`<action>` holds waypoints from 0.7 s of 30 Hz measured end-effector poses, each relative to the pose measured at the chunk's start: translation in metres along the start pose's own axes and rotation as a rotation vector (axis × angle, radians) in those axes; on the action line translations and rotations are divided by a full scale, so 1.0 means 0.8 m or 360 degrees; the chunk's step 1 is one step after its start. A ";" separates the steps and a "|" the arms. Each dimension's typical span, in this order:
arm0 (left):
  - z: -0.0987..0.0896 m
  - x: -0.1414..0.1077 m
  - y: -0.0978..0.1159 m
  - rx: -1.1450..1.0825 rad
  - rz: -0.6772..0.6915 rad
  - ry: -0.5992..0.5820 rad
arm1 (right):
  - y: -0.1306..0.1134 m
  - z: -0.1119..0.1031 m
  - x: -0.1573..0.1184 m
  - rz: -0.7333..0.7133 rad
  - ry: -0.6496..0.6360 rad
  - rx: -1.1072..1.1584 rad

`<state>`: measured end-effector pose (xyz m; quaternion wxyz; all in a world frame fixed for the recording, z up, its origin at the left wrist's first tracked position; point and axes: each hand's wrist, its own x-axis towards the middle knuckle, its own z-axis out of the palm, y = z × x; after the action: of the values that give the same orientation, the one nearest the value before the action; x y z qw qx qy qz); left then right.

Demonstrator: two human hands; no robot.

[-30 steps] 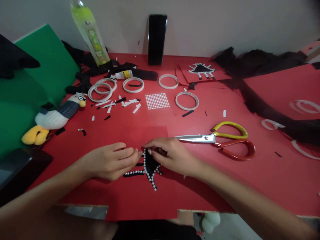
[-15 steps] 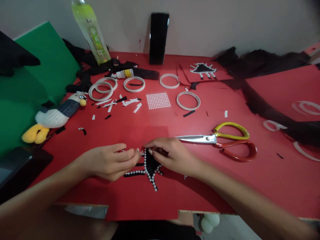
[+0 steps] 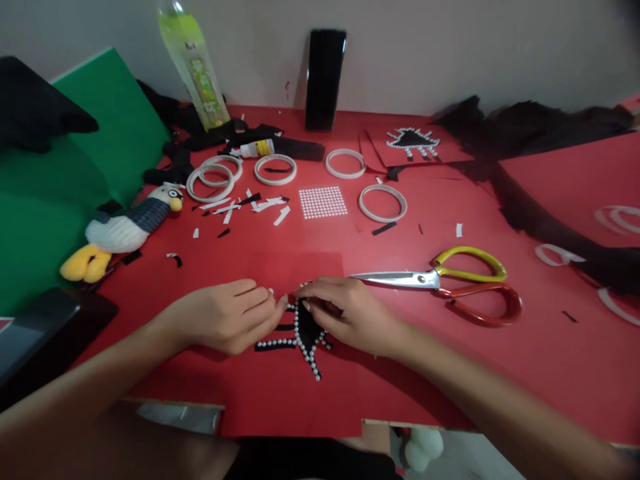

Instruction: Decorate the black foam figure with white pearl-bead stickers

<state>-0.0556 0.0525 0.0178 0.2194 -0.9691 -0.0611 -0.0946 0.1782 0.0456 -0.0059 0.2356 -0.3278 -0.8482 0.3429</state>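
Note:
A black cutout (image 3: 309, 325) edged with small pearl beads lies on a red sheet (image 3: 295, 413) in front of me. Narrow black strips stick out from its left side, one of them lined with beads. My left hand (image 3: 230, 317) is over the strips, its fingertips pinched together near the upper strip; anything between them is too small to make out. Bent over the cutout's upper right part, my right hand (image 3: 353, 310) has thumb and fingers closed at the beaded edge. What it grips is hidden. Scissors (image 3: 425, 279) with yellow and red handles lie right beside it.
Farther back are a bead sheet (image 3: 323, 202), several tape rolls (image 3: 383, 203), paper scraps (image 3: 260, 203) and a glue bottle (image 3: 257, 148). A phone (image 3: 326, 80) leans on the wall. A plush bird (image 3: 130, 223) lies left; a beaded black cutout (image 3: 414, 139) is at back right.
The whole view has shifted slightly, so things appear farther right. My left fingers have curled in more and moved closer to the upper strip. My right hand stays at the cutout.

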 end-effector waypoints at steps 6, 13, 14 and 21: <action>-0.003 0.002 0.004 0.0098 -0.0122 -0.0014 | -0.008 0.014 -0.009 -0.0280 -0.0040 -0.0805; -0.014 0.001 0.003 -0.0061 -0.0187 -0.0090 | -0.012 0.025 -0.007 -0.0455 -0.0039 -0.1155; -0.016 0.000 0.002 -0.0079 -0.0203 -0.0092 | -0.012 0.024 -0.007 -0.0460 -0.0046 -0.1155; -0.017 -0.033 0.001 -0.0327 -0.0499 -0.0072 | -0.012 0.018 -0.007 -0.0513 -0.0024 -0.1126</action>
<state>-0.0831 0.0438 0.0238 0.1004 -0.9669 -0.2064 -0.1116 0.1693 0.0303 -0.0094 0.1525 -0.2489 -0.9564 -0.0099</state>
